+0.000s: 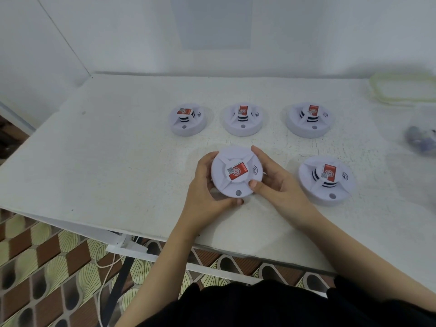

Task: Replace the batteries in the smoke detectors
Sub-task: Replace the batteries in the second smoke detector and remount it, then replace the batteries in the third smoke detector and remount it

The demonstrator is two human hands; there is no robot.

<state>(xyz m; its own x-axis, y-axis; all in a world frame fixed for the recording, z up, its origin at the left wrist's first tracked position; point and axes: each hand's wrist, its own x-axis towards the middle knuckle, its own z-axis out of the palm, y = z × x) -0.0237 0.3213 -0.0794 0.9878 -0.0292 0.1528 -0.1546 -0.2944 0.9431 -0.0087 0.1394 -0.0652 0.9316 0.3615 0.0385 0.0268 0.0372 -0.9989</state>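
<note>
A smoke detector [236, 173] is gripped between the curled left hand [207, 192] and right hand [273, 182], above the tabletop [118, 149]; another detector [326, 180] lies just beyond the right hand.

White table [106, 149], four smoke detectors [243, 119] (labels up), blurred bag [422, 140]
</note>
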